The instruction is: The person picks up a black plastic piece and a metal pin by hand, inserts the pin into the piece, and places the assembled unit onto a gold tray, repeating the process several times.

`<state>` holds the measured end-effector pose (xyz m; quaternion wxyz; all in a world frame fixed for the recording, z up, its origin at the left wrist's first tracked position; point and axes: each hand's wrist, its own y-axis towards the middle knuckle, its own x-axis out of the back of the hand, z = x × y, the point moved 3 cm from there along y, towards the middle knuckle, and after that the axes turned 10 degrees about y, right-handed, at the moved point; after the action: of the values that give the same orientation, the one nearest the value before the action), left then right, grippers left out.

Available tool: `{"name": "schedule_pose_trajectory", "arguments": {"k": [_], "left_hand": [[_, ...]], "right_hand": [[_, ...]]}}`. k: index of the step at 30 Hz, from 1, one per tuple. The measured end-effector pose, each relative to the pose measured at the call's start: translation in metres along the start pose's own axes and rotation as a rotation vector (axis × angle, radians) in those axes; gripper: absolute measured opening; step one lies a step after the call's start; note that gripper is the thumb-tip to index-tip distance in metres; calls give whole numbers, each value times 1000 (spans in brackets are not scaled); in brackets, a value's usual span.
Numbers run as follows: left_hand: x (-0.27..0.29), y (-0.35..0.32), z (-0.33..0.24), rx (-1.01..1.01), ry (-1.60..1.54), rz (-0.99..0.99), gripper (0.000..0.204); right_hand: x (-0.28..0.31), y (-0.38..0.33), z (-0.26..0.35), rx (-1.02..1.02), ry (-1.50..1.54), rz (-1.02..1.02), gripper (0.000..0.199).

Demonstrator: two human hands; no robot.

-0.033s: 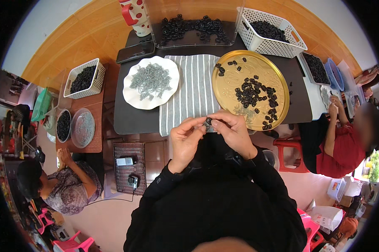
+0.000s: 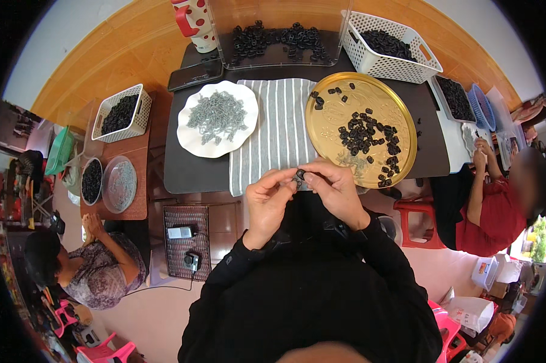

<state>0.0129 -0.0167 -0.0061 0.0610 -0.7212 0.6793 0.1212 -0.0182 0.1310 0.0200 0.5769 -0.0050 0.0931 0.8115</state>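
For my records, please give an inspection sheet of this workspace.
Surface: dark table with a striped cloth.
Job's things: small black part pinched between left hand and right hand; gold tray of black parts; white plate of grey pieces.
Clutter: white basket, phone.
Grippers: both hands closed on the part.
Cables: nothing seen.
Surroundings: two other people seated at side tables.

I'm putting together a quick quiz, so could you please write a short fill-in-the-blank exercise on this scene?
1. Both hands pinch one small black part over the ____ cloth.
2. Loose black parts lie on the round ____ tray.
3. The white plate holds a heap of ____ pieces.
4. The left hand and right hand both wear ____ sleeves.

Missing words: striped; gold; grey; black
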Motion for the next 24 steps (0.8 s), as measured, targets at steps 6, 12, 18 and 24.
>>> {"name": "schedule_pose_trajectory", "arguments": {"k": [6,12,18,24], "left_hand": [[-3,-2,2,-26,-33,-36,25],[-2,-1,2,-14,-14,0,25],[-2,-1,4,-23,-5,31,26],[-6,0,5,-28,-72,-39,24]], "right_hand": [[-6,-3,3,-16,43,0,18],[-1,-2,3,-37,39,17,17],[1,0,6,-52,20,48,17],[-3,-2,5,108,-87,50,23]]}}
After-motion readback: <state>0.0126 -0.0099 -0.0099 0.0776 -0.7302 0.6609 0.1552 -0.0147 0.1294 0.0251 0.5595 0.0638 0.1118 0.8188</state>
